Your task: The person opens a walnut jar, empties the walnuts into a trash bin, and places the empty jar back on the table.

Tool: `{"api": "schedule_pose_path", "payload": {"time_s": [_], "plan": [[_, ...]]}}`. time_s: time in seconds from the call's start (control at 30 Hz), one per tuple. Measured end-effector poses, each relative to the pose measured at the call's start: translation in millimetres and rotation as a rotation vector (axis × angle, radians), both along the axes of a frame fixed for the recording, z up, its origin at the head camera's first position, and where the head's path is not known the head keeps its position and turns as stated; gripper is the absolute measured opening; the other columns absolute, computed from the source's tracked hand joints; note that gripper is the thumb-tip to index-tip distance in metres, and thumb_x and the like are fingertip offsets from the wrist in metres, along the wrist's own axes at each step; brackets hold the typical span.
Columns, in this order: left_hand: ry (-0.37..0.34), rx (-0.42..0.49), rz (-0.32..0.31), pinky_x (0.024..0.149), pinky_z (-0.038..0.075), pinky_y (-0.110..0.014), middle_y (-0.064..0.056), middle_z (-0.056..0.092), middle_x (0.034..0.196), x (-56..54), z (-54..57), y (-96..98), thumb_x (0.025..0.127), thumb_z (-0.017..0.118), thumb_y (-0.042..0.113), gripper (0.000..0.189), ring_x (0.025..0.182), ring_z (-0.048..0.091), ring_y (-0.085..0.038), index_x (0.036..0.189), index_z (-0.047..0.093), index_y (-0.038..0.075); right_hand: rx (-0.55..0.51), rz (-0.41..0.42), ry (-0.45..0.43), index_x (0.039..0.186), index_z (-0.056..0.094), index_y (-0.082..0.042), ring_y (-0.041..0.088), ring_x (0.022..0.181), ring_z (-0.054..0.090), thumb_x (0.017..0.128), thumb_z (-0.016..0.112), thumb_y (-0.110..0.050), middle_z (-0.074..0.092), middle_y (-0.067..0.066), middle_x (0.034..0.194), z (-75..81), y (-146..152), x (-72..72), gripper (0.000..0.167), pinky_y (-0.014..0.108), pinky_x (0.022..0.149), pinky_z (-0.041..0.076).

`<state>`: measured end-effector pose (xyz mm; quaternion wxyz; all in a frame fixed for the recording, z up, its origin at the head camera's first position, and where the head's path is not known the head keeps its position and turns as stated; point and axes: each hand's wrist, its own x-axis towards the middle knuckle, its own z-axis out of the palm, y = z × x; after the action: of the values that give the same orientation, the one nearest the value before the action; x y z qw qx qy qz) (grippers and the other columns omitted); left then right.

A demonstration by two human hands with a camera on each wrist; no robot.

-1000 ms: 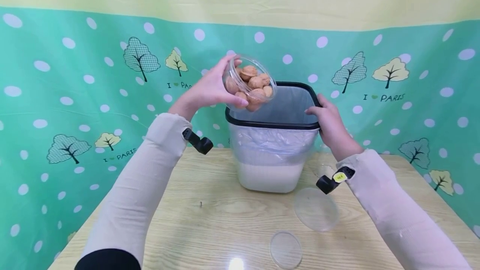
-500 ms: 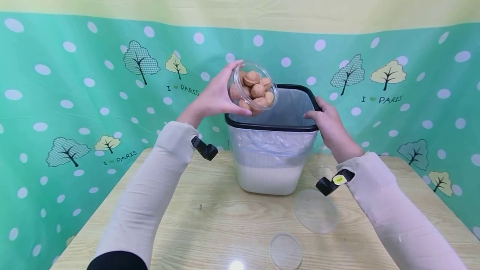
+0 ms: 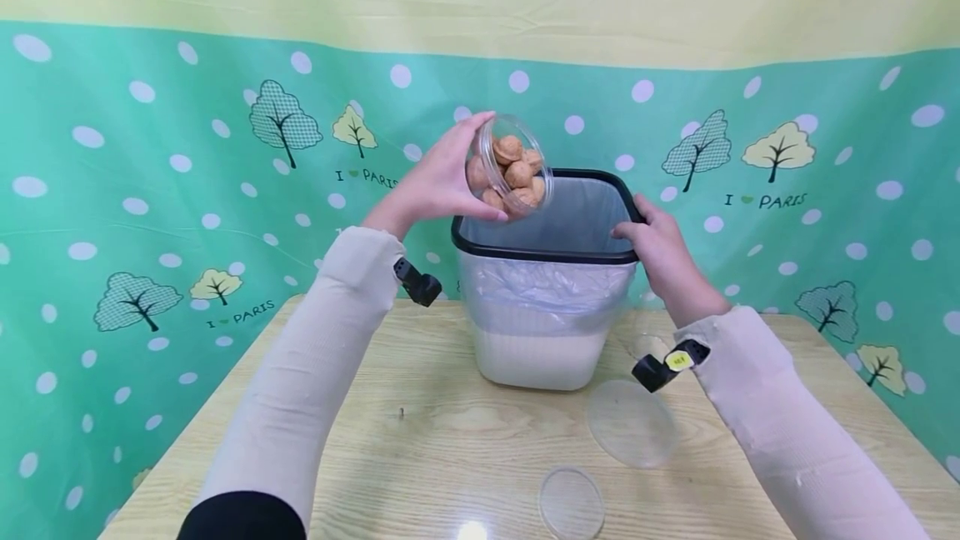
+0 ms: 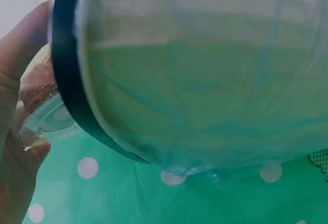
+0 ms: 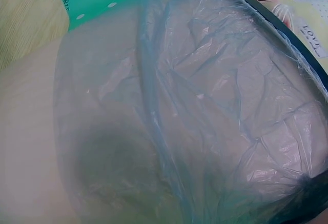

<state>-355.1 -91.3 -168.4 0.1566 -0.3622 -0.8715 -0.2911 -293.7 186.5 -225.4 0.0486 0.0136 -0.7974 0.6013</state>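
Observation:
In the head view my left hand [image 3: 442, 177] grips a clear round plastic jar [image 3: 489, 148], tilted on its side with the mouth facing right and down. Several walnuts [image 3: 519, 173] lie inside it. The jar hangs over the left part of a white trash bin [image 3: 536, 357] with a black rim and a bluish liner bag [image 3: 547, 294]. On the bin's right side, my right hand [image 3: 663, 252] grips the rim, thumb inside. From the left wrist, the jar [image 4: 46, 119] shows partly behind the bin's dark rim [image 4: 66, 55]. Crumpled liner [image 5: 205, 96] fills most of the right wrist view.
Two translucent round lids lie on the wooden table [image 3: 450, 457]: a larger lid [image 3: 632, 423] and a smaller lid [image 3: 572, 502]. A clear container [image 3: 647, 344] sits partly hidden behind the right wrist camera. A patterned green curtain [image 3: 180, 223] hangs behind.
My left hand has shifted a little to the right with the jar, and the jar's mouth has turned further rightward. The walnuts have shifted slightly inside. My right hand stays on the rim.

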Motion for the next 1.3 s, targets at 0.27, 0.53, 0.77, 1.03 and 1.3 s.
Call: {"api": "schedule_pose_path", "payload": {"time_s": [0.27,0.53,0.77,1.03,1.3], "plan": [[0.011,-0.022,-0.003,0.109,0.03,-0.039,-0.01,0.032,0.147,-10.0,-8.1,0.8,0.055,0.09,0.041,0.123,0.134,0.032,-0.021,0.149,0.019,0.009,0.005,-0.007,-0.003,0.15,0.0,-0.01,0.02,0.143,0.001,0.091,0.043,-0.004,-0.003,0.005,0.157,-2.2,0.6,0.4,0.073,0.039,0.114,0.019],[0.005,-0.039,-0.006,0.108,0.031,-0.038,-0.01,0.033,0.146,-13.0,-9.5,4.4,0.053,0.091,0.04,0.124,0.132,0.034,-0.021,0.149,0.019,0.007,0.001,-0.009,-0.006,0.15,0.0,-0.009,0.02,0.143,0.002,0.089,0.044,-0.003,-0.002,0.006,0.157,-1.8,0.4,1.2,0.075,0.039,0.113,0.021],[0.026,-0.06,-0.016,0.11,0.026,-0.031,-0.007,0.029,0.15,-10.8,10.3,12.8,0.055,0.089,0.043,0.124,0.135,0.029,-0.017,0.149,0.016,0.007,0.016,-0.007,-0.004,0.15,0.0,-0.009,0.021,0.143,0.001,0.09,0.044,-0.003,-0.003,0.006,0.157,-1.3,0.3,0.9,0.074,0.04,0.113,0.02],[0.081,-0.053,-0.034,0.109,0.027,-0.029,-0.008,0.033,0.146,-10.7,32.6,16.2,0.056,0.089,0.04,0.121,0.133,0.031,-0.015,0.149,0.019,0.007,0.02,-0.004,-0.009,0.15,0.001,-0.01,0.02,0.143,0.0,0.09,0.044,-0.004,-0.002,0.005,0.157,-1.6,-0.9,-0.6,0.074,0.039,0.113,0.021],[0.068,-0.056,0.047,0.108,0.03,-0.029,-0.002,0.031,0.148,-19.7,37.4,2.3,0.057,0.089,0.041,0.12,0.133,0.03,-0.012,0.15,0.018,0.012,0.036,-0.002,-0.015,0.149,0.0,-0.011,0.021,0.143,0.001,0.091,0.043,-0.004,-0.002,0.005,0.157,-0.4,0.0,-0.4,0.073,0.04,0.112,0.023]]}}
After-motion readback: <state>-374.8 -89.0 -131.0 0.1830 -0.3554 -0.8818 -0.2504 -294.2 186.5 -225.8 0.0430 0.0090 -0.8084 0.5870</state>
